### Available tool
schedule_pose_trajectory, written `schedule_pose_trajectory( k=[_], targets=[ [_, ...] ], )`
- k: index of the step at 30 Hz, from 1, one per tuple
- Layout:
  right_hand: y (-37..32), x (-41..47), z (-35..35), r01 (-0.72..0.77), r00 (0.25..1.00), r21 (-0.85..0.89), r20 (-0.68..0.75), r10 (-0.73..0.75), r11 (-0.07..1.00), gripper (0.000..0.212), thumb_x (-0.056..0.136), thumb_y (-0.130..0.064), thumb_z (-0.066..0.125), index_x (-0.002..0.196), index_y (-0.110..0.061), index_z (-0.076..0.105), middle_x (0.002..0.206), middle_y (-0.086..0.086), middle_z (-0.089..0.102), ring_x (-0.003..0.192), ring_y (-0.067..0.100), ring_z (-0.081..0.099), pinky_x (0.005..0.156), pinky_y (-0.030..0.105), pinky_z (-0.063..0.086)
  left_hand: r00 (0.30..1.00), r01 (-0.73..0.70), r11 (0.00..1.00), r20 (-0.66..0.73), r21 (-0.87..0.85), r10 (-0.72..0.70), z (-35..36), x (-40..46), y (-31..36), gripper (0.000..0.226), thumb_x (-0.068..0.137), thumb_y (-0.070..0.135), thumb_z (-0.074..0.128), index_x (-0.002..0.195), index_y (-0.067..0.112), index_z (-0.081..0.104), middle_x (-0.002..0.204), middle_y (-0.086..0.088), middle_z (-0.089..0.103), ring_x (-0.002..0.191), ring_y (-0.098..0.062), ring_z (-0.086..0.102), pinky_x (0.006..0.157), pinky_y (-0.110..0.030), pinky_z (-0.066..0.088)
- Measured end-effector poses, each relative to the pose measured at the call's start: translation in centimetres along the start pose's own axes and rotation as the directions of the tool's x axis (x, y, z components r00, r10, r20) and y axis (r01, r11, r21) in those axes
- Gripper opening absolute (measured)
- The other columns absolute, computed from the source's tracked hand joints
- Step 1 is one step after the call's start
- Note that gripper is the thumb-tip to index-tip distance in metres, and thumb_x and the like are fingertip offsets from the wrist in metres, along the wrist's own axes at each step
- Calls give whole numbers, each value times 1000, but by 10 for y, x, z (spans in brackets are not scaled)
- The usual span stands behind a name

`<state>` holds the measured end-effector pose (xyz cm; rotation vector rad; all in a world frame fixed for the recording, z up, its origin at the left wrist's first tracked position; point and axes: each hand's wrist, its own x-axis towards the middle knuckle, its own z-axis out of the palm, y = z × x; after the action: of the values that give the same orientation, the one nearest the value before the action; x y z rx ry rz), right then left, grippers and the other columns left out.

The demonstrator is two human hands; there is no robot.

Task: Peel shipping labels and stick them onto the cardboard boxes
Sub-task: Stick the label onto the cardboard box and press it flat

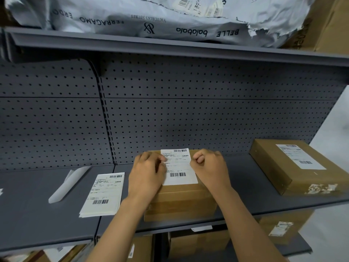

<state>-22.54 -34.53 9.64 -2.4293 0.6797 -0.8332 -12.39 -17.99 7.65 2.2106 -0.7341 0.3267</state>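
A brown cardboard box [181, 203] stands in the middle of the grey shelf. A white shipping label [179, 167] with barcodes lies flat on its top. My left hand [146, 173] rests palm down on the label's left edge, fingers bent. At the label's right edge my right hand [208, 167] is curled, fingers folded in, pressing on the box top. A stack of unpeeled labels [103, 193] lies on the shelf to the left of the box. A second cardboard box [294, 167] at the right carries its own label [300, 156].
A curled strip of white backing paper [68, 183] lies at the left of the shelf [37, 214]. A pegboard wall stands behind. Grey mailer bags [151, 16] fill the shelf above. More labelled boxes [279, 227] sit on the shelf below.
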Motion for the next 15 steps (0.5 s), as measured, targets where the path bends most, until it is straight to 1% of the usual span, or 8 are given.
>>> schedule_pose_trajectory(
  k=[1, 2, 3, 5, 7, 10, 13, 15],
  targets=[
    [-4, -3, 0, 34, 999, -12, 2, -34, 999, 5, 85, -28, 69, 84, -23, 72, 71, -17, 61, 96, 12, 52, 66, 29, 49, 1000, -26, 1000, 6, -11, 26, 0, -2, 2, 17, 91, 30, 63, 105, 32, 73, 113, 11, 63, 116, -17, 50, 82, -28, 43],
    [-7, -6, 1, 75, 997, -26, 12, -75, 997, 8, 85, -32, 69, 87, -25, 72, 77, -18, 61, 99, 10, 49, 67, 27, 46, 999, -53, 998, 8, -15, 53, 0, -3, 4, 18, 91, 31, 63, 104, 32, 74, 113, 12, 63, 116, -15, 50, 83, -26, 43],
    [-10, -10, 3, 120, 993, -40, 28, -119, 992, 13, 85, -37, 68, 91, -26, 72, 83, -19, 61, 102, 8, 47, 70, 25, 45, 997, -79, 997, 11, -10, 79, 1, -4, 5, 19, 90, 32, 62, 105, 32, 75, 113, 12, 62, 117, -13, 49, 84, -24, 42],
    [-14, -16, 8, 200, 979, -75, 54, -197, 977, 23, 86, -45, 65, 97, -26, 72, 95, -16, 63, 107, 9, 45, 78, 27, 46, 992, -119, 993, 37, 1, 119, 2, -5, 8, 23, 89, 32, 62, 108, 31, 75, 117, 11, 62, 123, -10, 46, 89, -24, 43],
    [-17, -22, 12, 236, 971, -117, 65, -229, 965, 30, 88, -50, 62, 104, -26, 71, 104, -11, 64, 110, 14, 47, 87, 32, 48, 987, -138, 990, 80, 8, 137, 3, -6, 9, 28, 90, 32, 61, 114, 29, 74, 122, 9, 64, 132, -11, 41, 102, -27, 41],
    [-16, -26, 13, 210, 977, -170, 79, -200, 963, 46, 86, -57, 62, 121, -26, 66, 116, -9, 64, 116, 18, 45, 95, 37, 46, 988, -99, 992, 125, 72, 90, 3, -9, 7, 35, 92, 39, 61, 124, 28, 71, 133, 8, 61, 146, -18, 28, 118, -40, 30],
    [-9, -26, 6, 159, 986, -208, 82, -145, 965, 61, 82, -64, 62, 132, -29, 59, 125, -10, 61, 122, 18, 42, 97, 36, 43, 988, -31, 993, 157, 118, 12, -3, -9, 3, 45, 92, 53, 59, 131, 33, 65, 146, 7, 52, 156, -26, 11, 123, -50, 19],
    [-3, -24, -2, 137, 990, -231, 74, -123, 963, 63, 81, -65, 61, 133, -30, 57, 126, -11, 59, 123, 17, 41, 97, 35, 42, 986, -18, 992, 167, 123, -3, -6, -9, -4, 50, 90, 59, 59, 133, 35, 63, 149, 5, 50, 157, -28, 7, 123, -51, 16]
  ],
)
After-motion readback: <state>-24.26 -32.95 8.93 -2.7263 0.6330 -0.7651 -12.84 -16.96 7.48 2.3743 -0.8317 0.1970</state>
